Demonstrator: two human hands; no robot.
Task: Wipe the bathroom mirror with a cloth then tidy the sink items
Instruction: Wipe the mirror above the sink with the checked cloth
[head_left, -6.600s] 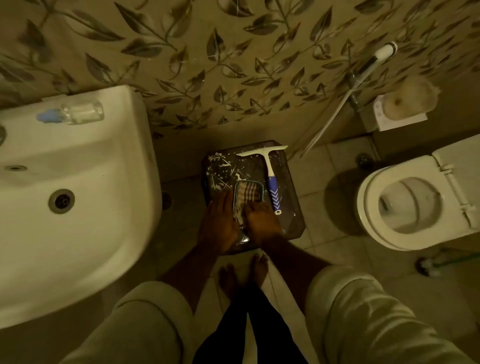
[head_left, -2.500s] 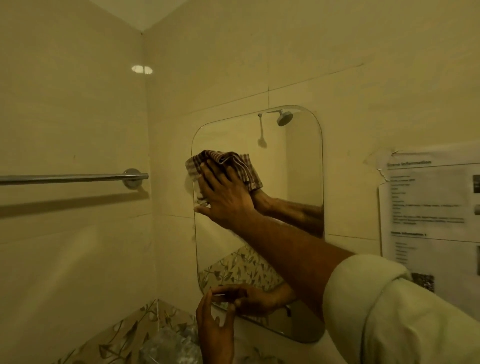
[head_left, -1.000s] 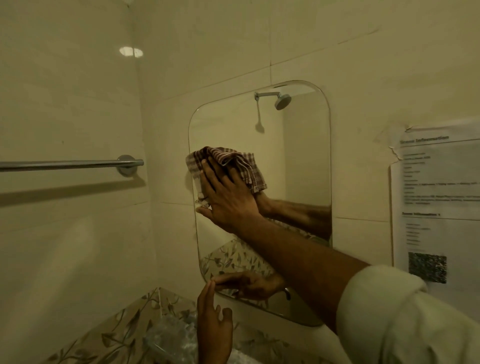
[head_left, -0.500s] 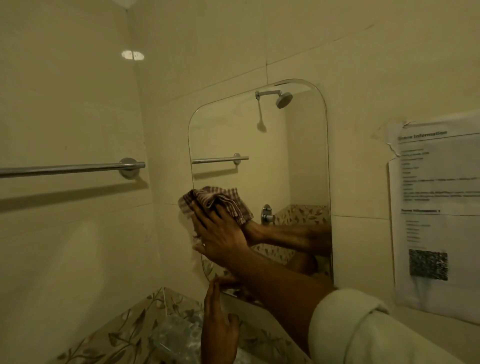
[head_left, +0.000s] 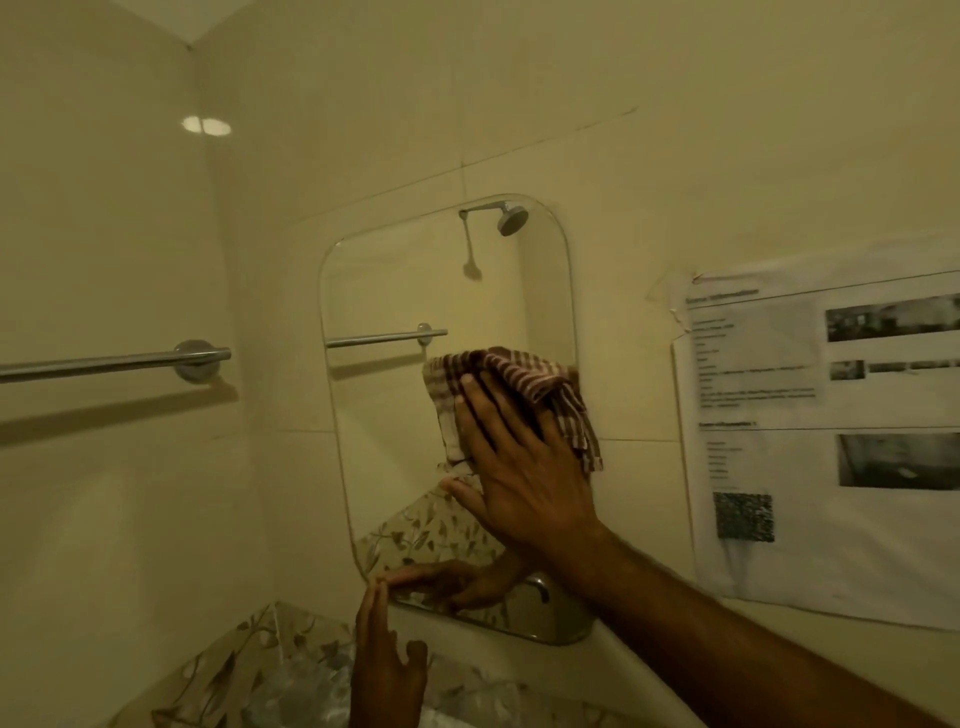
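Fingers (head_left: 488, 410) of the right hand (head_left: 524, 478) spread flat and wide, pressing the checked cloth (head_left: 524, 376) against the mirror (head_left: 415, 415); no curl around it, only palm and fingers pinning it to the glass. Cloth bunched at the mirror's right side, about mid-height, its right edge hanging over the mirror's rim onto the tiled wall (head_left: 363, 130). Left hand (head_left: 387, 670) raised below, fingers straight and together, tips touching the mirror's lower left corner, holding nothing. Towel rail (head_left: 114, 361) on the left wall, well apart from the cloth. Printed paper sheet (head_left: 821, 441) stuck to the wall just right of the mirror. Shower head reflected near the mirror's top.
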